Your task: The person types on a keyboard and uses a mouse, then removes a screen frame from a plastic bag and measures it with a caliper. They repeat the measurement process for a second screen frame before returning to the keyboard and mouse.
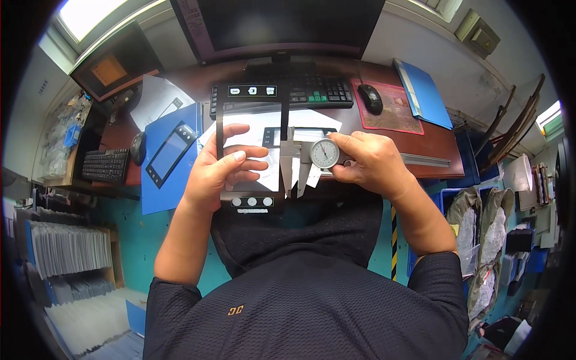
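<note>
My left hand (217,169) is closed at the left edge of an upright, black-bordered clear panel (255,99), and several of its fingers show through the see-through middle. White icons and circles mark the panel's top and bottom borders. With thumb and fingers, my right hand (375,161) grips a dial caliper (324,154), its beam pointing right. The caliper's jaws are at the panel's right edge; whether they touch it I cannot tell. Behind the caliper, a similar dark-framed panel (272,137) lies on white paper, partly covered.
Another black-framed panel (172,153) rests on a blue folder (157,195) at the left. Beyond my hands are a keyboard (321,96), a mouse (370,99) on a red mat (393,114) and a large monitor (288,30). A blue binder (425,96) lies at the right.
</note>
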A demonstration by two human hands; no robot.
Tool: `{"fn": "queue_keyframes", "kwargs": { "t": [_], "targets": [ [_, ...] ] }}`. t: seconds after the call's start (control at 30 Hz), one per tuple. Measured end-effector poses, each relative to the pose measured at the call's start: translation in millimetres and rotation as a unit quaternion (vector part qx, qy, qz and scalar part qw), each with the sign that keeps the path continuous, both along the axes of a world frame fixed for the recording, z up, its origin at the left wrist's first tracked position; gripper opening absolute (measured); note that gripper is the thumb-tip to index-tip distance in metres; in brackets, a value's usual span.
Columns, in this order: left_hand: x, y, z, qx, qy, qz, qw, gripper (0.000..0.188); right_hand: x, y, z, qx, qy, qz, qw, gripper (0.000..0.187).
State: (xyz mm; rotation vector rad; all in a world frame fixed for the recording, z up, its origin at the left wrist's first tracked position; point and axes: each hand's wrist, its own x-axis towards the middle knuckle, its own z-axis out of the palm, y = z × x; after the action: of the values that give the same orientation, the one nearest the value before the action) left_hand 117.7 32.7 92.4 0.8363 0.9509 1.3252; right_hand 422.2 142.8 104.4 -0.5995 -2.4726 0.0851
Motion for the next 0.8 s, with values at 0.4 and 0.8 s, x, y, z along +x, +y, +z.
{"fn": "queue_keyframes", "kwargs": {
  "t": [0.4, 0.8],
  "targets": [
    [-17.1, -10.9, 4.7, 0.005, 0.014, 0.023, 1.000, 0.049, -22.2, 5.0, -3.5, -0.001, 0.026, 0.033, 0.999, 0.048],
    [-22.5, -12.2, 1.2, 0.004, 0.008, 0.027, 1.000, 0.048, -29.0, 6.5, -7.2, 0.004, 0.019, 0.026, 0.999, 0.043]
  ]
}}
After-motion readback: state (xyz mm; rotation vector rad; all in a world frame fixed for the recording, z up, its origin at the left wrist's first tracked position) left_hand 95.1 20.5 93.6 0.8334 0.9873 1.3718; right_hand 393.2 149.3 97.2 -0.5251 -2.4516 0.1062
